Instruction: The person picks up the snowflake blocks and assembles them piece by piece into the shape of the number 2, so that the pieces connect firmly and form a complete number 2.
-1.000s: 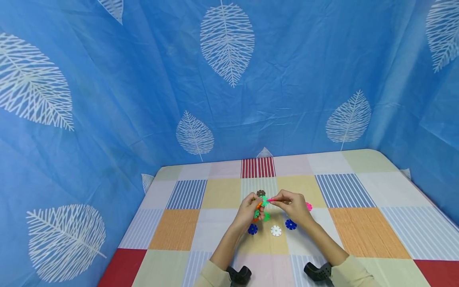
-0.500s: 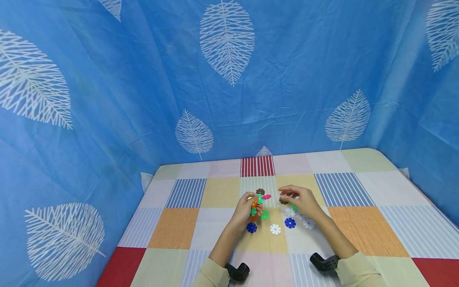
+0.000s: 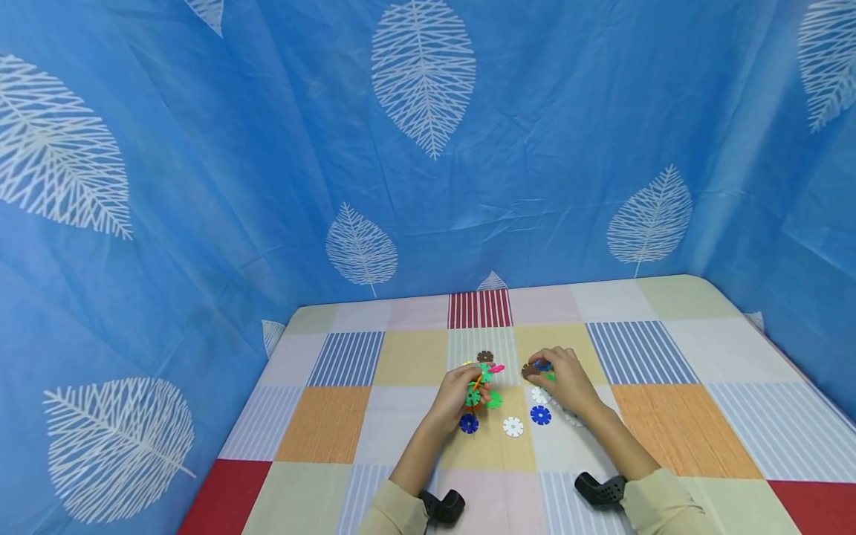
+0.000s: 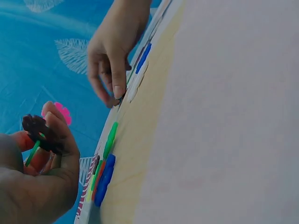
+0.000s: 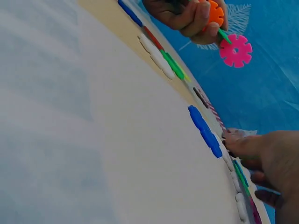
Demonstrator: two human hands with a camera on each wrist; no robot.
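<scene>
In the head view my left hand point(image 3: 455, 395) holds a small cluster of joined, notched plastic discs: green point(image 3: 472, 394), orange, and a pink disc point(image 3: 496, 368) sticking out to the right. The right wrist view shows the pink disc point(image 5: 236, 51) slotted onto a green one, beside an orange disc point(image 5: 215, 14). In the left wrist view a dark disc point(image 4: 35, 126) is also in the left fingers. My right hand point(image 3: 565, 380) is low over the table, pinching a brown disc point(image 3: 530, 371) between thumb and fingertips. That disc is partly hidden by the fingers.
Loose discs lie around the hands: blue point(image 3: 469, 423), white point(image 3: 513, 426), another blue point(image 3: 540, 414), green point(image 3: 494, 400) and brown point(image 3: 485, 357). More discs lie partly under the right hand. A patchwork cloth point(image 3: 321, 423) covers the table; a blue leaf-patterned curtain point(image 3: 521, 148) hangs behind.
The right hand has let go of the pink disc, which stays on the left hand's cluster. It has moved right and down to the brown disc. The left hand has turned the cluster slightly.
</scene>
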